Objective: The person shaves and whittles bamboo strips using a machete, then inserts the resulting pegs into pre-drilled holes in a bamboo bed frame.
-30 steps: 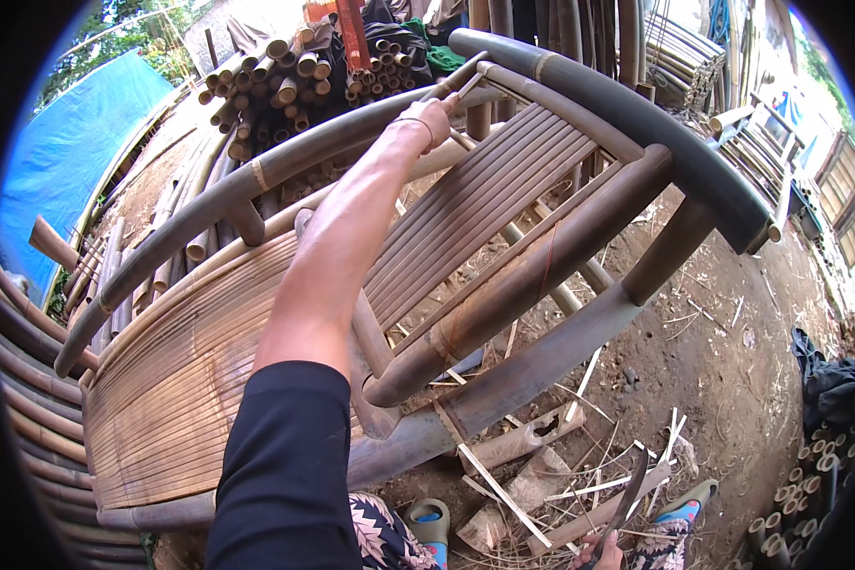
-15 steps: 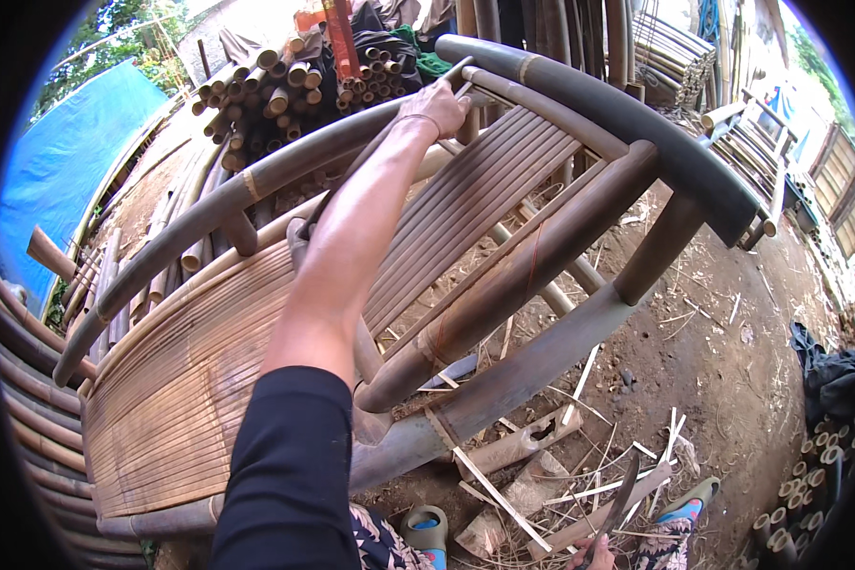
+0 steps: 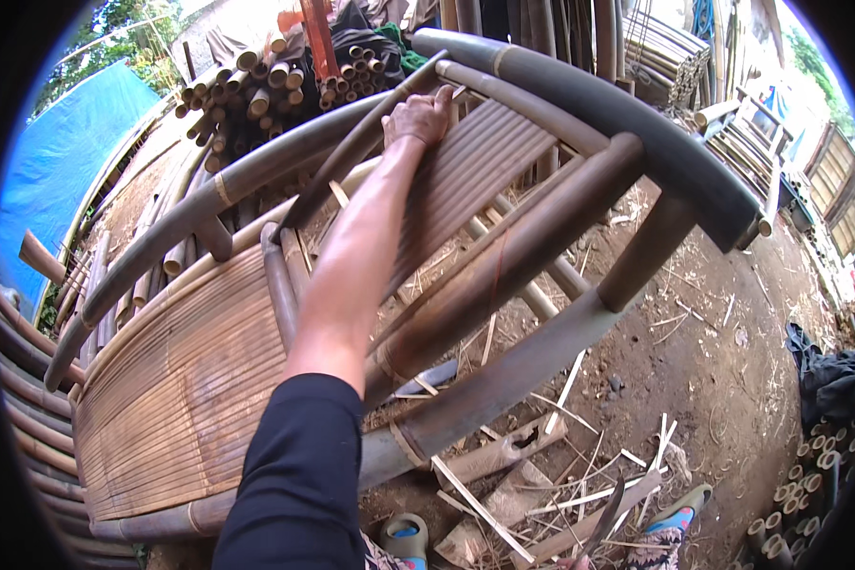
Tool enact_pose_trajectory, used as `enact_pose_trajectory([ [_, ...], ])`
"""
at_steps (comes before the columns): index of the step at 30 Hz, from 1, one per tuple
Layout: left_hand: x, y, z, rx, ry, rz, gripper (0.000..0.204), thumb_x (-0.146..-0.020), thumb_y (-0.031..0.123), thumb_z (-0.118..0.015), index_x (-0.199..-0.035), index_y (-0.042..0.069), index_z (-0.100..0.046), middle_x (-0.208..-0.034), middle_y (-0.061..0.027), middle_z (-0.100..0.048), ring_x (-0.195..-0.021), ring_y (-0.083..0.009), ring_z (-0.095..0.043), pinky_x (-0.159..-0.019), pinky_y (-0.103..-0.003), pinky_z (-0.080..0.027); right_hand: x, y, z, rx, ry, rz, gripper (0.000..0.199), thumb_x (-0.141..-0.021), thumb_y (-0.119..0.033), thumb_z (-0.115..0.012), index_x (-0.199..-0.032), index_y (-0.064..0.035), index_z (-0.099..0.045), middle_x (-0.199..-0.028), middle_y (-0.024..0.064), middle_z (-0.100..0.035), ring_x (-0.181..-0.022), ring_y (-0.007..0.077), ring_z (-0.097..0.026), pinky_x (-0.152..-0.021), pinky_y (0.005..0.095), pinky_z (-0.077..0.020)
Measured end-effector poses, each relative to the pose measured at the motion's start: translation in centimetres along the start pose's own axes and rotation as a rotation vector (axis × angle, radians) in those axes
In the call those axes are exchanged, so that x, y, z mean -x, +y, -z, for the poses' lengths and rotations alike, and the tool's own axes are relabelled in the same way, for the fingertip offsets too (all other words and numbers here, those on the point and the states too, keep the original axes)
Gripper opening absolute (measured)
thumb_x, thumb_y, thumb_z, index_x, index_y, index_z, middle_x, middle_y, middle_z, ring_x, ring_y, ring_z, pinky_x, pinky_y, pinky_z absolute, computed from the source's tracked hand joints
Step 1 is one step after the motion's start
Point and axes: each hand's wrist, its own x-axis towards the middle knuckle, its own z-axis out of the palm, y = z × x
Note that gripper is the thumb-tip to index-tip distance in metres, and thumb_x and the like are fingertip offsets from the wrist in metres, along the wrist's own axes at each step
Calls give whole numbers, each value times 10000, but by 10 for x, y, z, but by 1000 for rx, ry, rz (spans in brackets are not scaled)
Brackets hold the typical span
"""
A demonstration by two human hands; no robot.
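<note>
A bamboo bench frame [image 3: 560, 347] with dark, thick poles spans the middle of the view. My left arm reaches across it, and my left hand [image 3: 418, 121] is closed at the far end of a panel of dark bamboo slats [image 3: 480, 157], gripping the edge slat beside a thin dark crossbar [image 3: 351, 152]. My palm hides part of that slat. Low at the bottom edge, my right hand [image 3: 575, 562] shows only in part, round the lower end of a long curved knife [image 3: 606, 518]. Its blade points up and away. To the left lies a wider slatted bamboo panel [image 3: 176, 380].
Cut bamboo strips and offcuts [image 3: 503, 503] litter the dirt floor near my sandalled feet [image 3: 407, 541]. Bamboo poles [image 3: 256, 90] are stacked behind the bench, with a blue tarp [image 3: 71, 161] at far left. Dark cloth [image 3: 831, 375] and bamboo ends [image 3: 807, 484] lie at right.
My left hand has come slightly nearer and left from the far rail, and its fingers are now more curled. The view has shifted a little. My right hand has sunk mostly out of view.
</note>
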Motion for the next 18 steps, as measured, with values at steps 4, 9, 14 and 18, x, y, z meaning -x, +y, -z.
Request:
enact_pose_trajectory([
  [4,3,11,22,269,-487,65,779,-933,722,-355,-929,52,-752,-900,-202,-709,-911,-308,-668,-856,-405,-491,-3,-5,4,-69,39,52,377,-1000,-465,-518,-966,-100,-609,-676,-20,-531,-503,87,-457,-430,244,-349],
  [9,42,21,54,330,-410,-69,863,-932,717,-340,-1287,-32,-580,-1346,-286,-533,-1335,-370,-455,-1125,-392,-324,-12,20,9,-69,-17,18,391,-1001,-449,-528,-1020,-76,-645,-671,-29,-525,-537,82,-473,-461,234,-368],
  [14,135,-2,87,70,-279,-22,1058,-843,775,-473,-1431,-96,-348,-1471,-277,-383,-1400,-367,-349,-1165,-436,-269,15,10,8,-50,10,147,414,-1019,-419,-498,-989,-48,-679,-699,-13,-561,-561,86,-504,-487,224,-389],
  [18,191,-82,81,-46,-315,51,1234,-718,882,-500,-1482,-61,-278,-1463,-294,-359,-1387,-406,-339,-1157,-467,-263,27,7,23,-42,-69,132,433,-1032,-396,-467,-1048,-18,-677,-706,19,-605,-599,118,-548,-532,248,-425],
])
